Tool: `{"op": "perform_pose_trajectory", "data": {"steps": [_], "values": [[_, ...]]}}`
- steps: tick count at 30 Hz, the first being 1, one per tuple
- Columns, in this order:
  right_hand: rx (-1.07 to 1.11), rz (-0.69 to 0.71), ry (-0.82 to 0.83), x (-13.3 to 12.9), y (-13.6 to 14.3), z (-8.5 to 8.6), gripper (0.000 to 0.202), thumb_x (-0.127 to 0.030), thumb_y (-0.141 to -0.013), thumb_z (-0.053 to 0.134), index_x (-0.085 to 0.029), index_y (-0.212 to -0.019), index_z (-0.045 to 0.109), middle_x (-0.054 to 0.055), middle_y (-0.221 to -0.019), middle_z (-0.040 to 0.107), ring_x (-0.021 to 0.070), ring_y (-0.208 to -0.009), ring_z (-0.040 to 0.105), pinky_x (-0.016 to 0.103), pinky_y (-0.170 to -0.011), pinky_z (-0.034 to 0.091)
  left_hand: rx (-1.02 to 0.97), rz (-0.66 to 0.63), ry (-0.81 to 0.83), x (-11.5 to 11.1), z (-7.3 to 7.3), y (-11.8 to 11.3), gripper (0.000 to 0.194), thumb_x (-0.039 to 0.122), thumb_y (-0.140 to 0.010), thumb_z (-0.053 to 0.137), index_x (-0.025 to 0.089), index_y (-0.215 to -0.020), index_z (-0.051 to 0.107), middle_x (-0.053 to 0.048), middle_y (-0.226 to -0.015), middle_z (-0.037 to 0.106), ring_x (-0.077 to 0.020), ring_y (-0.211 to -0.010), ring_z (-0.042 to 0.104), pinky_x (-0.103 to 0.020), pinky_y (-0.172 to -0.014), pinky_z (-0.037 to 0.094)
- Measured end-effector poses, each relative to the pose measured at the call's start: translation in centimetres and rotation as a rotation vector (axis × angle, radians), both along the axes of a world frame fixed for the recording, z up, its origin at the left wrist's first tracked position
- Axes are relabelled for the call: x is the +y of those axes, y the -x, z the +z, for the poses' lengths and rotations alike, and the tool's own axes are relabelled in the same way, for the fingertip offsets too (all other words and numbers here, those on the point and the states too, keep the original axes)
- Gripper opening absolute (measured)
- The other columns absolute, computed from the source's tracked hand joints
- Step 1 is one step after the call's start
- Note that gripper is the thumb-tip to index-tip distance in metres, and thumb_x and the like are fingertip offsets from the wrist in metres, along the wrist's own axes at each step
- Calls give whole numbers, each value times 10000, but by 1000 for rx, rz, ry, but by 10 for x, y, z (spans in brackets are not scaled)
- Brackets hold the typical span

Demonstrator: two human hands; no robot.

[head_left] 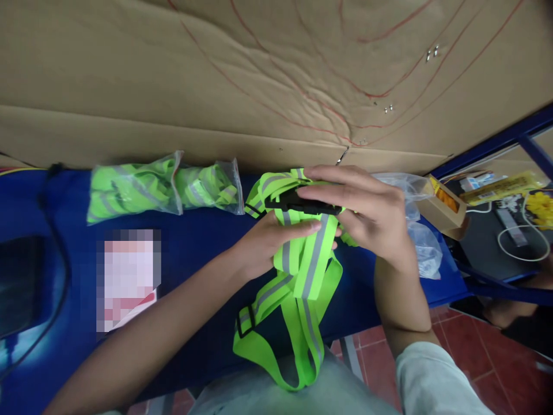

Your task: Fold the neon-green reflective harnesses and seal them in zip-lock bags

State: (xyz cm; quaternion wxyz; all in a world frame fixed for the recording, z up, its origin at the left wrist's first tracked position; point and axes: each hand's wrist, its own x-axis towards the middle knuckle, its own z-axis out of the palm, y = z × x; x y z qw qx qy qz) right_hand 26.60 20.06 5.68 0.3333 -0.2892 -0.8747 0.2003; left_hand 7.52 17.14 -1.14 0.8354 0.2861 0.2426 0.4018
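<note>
A sheet of cardboard (pixel 259 75) stands behind the blue table (pixel 190 242). Over the table's middle both hands hold a green strap vest (pixel 302 271), its loops hanging off the near edge. The right hand (pixel 371 213) pinches the vest's black buckle (pixel 298 203); the left hand (pixel 268 242) grips the folded bands below. Two bagged vests (pixel 159 187) lie left, touching each other
</note>
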Motion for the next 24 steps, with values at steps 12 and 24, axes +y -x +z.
{"op": "perform_pose_trajectory", "data": {"steps": [12, 24], "values": [[-153, 220, 42, 11, -9, 6, 600, -125, -1011, 522, -336, -1573, 521, 3, -1733, 372, 249, -1630, 325, 485, -1338, 329, 208, 74, -148, 8, 10, 24, 520, 510, -831, 864, 194, -1227, 750, -97, -1054, 827, -338, -1016, 799, -445, -888, 661], [-51, -33, 42, 4, 5, -3, 337, -234, -1054, 568, -312, -1347, 714, -7, -1407, 721, 209, -1340, 672, 351, -1170, 537, -13, -168, -18, 7, 2, 10, 268, 320, -827, 875, 183, -1050, 820, -89, -1037, 837, -289, -971, 805, -401, -879, 661]]}}
